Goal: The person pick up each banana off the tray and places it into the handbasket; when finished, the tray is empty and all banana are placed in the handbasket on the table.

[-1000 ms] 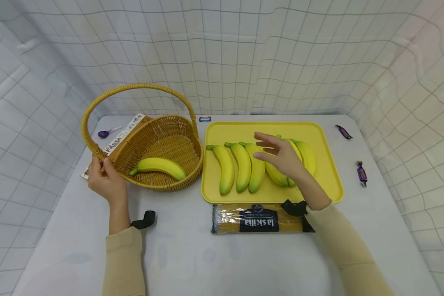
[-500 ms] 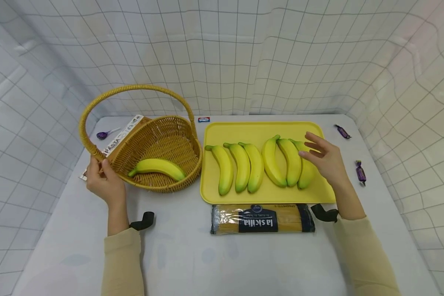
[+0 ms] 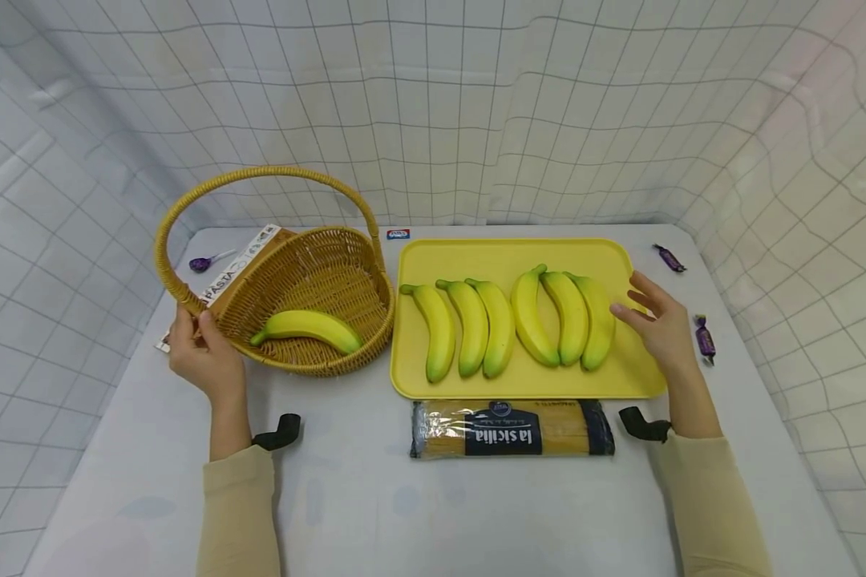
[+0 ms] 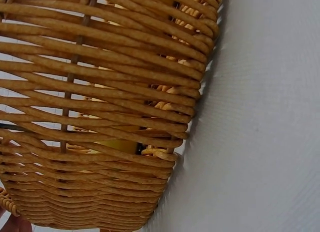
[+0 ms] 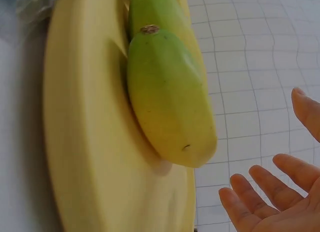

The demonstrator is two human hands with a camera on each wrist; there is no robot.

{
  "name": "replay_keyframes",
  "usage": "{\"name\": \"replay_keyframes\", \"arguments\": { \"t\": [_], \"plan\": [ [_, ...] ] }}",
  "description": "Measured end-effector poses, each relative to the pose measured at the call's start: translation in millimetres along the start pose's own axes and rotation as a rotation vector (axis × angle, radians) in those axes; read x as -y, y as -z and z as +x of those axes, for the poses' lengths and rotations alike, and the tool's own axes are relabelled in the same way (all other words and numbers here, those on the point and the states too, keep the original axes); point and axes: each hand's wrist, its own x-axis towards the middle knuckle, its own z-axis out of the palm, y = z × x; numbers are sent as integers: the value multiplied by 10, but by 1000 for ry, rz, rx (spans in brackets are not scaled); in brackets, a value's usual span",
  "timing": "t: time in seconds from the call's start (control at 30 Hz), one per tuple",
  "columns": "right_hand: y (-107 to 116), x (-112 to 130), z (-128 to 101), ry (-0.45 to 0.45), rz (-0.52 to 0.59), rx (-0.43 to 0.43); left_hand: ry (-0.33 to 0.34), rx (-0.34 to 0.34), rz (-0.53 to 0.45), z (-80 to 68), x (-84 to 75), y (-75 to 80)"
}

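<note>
Head view: left hand (image 3: 204,357) gripping the rim of the wicker basket (image 3: 346,353) at far left, one banana (image 3: 307,325) lying inside. Right hand (image 3: 661,320) hovering with fingers spread and relaxed, grasping nothing, just right of six bananas (image 3: 597,322) on the yellow tray (image 3: 505,258). Lying nearer, spaghetti packet (image 3: 511,428) reading "la sicilia"; behind the basket, box (image 3: 235,266) reading "PASTA".

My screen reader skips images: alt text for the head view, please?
Right hand open beside six bananas on a yellow tray; left hand grips a wicker basket holding one banana.
</note>
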Motion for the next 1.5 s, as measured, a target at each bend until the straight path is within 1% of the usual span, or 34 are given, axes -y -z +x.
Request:
{"name": "replay_keyframes", "arguments": {
  "t": [0.13, 0.27, 0.37, 0.57, 0.7, 0.87, 1.0, 1.13, 1.23, 1.43, 1.5],
  "plan": [
    [3, -77, -22, -39, -10, 19, 0, -5, -21, -34, -128, 26],
    [-1, -127, -23, -50, -33, 31, -15, -3, -26, -38, -173, 29],
    [-10, -151, -17, -56, -42, 49, -26, -3, -28, -38, -190, 29],
    [-48, -186, -7, -98, -72, 107, -21, -5, -35, -49, -211, 44],
    [-76, -215, -8, -114, -59, 126, -26, 0, -34, -45, -210, 45],
    [-121, -241, -11, -111, -38, 137, -16, 3, -36, -43, -198, 45],
    [-169, -251, -1, -104, -63, 135, -16, 0, -35, -46, -199, 45],
    [-207, -273, 17, -96, -89, 128, -30, -7, -41, -47, -205, 40],
    [-224, -293, 32, -98, -107, 123, -35, -14, -40, -37, -161, 26],
    [-241, -313, 31, -127, -121, 112, -24, -19, -8, 14, 107, -16],
    [-243, -313, 20, -136, -118, 108, -23, -14, -9, 24, 168, -17]
  ]
}}
